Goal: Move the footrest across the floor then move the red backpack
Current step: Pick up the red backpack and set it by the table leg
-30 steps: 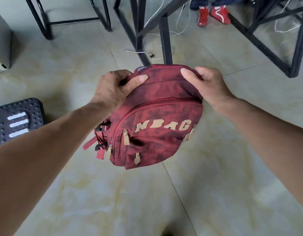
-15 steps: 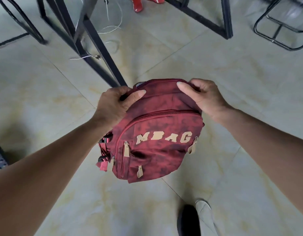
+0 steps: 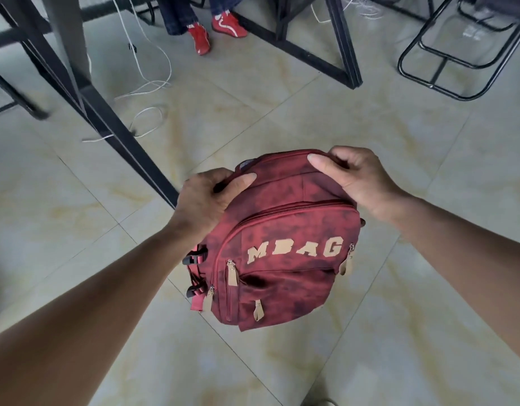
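Observation:
The red backpack, dark red with tan letters "MBAG" and tan zipper pulls, hangs above the tiled floor in the middle of the view. My left hand grips its top left corner. My right hand grips its top right edge. Black buckles and red straps dangle on the backpack's left side. The footrest is out of view.
Black metal table legs slant across the left, with white cables loose on the floor beside them. Another black frame and a black chair base stand at the back right. A seated person's red shoes rest at the back.
The view has swung right and forward with the backpack held in both hands. The footrest has left the frame at the left. The red shoes and chair base have come into view.

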